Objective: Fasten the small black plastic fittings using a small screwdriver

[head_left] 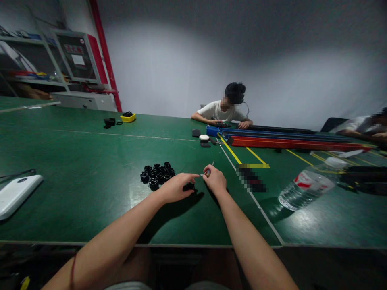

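My left hand (177,186) rests on the green table (90,169) with its fingers curled over a small black part (190,186), holding it down. My right hand (215,178) is closed around a thin tool (208,172) with a brownish grip and a metal tip; the tip points left toward the black part. Just to the left of my left hand lies a cluster of several black ring-shaped parts (157,173).
A clear water bottle (311,183) lies on its side at right. A white flat device (16,194) sits at the left edge. Long red and blue rails (296,139) and a yellow bin (128,117) are farther back. A person (223,110) sits opposite; another person's arm shows at far right.
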{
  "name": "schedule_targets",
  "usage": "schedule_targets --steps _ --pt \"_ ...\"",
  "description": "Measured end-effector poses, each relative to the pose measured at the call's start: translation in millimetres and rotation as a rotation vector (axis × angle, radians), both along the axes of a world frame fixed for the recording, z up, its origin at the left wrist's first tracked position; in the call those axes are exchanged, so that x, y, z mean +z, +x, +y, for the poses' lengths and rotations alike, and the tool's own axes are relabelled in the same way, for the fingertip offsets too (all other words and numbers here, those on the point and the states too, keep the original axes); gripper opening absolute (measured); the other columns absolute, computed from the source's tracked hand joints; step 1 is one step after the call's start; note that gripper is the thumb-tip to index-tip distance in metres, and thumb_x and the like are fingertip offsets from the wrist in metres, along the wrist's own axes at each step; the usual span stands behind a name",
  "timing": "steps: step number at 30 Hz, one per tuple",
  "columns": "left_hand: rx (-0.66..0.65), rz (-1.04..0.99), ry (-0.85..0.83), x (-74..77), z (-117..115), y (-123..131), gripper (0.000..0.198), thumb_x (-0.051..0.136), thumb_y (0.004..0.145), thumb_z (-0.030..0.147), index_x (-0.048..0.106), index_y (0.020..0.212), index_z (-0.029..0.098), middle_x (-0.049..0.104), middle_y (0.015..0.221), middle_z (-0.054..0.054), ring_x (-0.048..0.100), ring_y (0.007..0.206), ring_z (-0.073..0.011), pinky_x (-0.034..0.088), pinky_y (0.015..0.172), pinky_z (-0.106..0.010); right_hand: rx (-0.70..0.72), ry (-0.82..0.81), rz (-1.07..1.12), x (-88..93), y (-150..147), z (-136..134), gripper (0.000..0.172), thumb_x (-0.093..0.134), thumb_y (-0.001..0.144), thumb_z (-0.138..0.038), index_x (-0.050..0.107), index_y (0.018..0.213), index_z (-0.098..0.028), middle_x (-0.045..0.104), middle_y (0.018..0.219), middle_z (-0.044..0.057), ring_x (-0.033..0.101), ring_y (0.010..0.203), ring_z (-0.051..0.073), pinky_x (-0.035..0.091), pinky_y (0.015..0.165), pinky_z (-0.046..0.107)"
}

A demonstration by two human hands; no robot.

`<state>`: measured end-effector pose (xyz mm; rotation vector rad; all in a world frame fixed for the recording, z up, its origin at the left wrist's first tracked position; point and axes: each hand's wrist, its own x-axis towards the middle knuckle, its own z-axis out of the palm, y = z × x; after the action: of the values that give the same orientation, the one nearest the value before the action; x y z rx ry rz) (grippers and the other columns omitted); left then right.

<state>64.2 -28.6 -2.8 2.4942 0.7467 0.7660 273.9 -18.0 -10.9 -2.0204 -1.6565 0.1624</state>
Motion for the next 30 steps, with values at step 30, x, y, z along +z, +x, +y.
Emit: schedule_targets --steps 30 --pt "0.225 -0.204 0.043 2.8 5.8 -0.5 0.023 0.057 0.089 0.016 0.067 0.109 0.017 0.067 0.093 -0.005 0.061 0.072 -0.0127 0.053 0.068 -0.025 0.190 0.227 0.506 -1.9 -3.4 5.3 0.013 0.069 0.068 -0.025 0.062 0.078 -0.021 0.068 0.072 0.000 0.064 0.068 0.018 0.047 0.067 0.028"
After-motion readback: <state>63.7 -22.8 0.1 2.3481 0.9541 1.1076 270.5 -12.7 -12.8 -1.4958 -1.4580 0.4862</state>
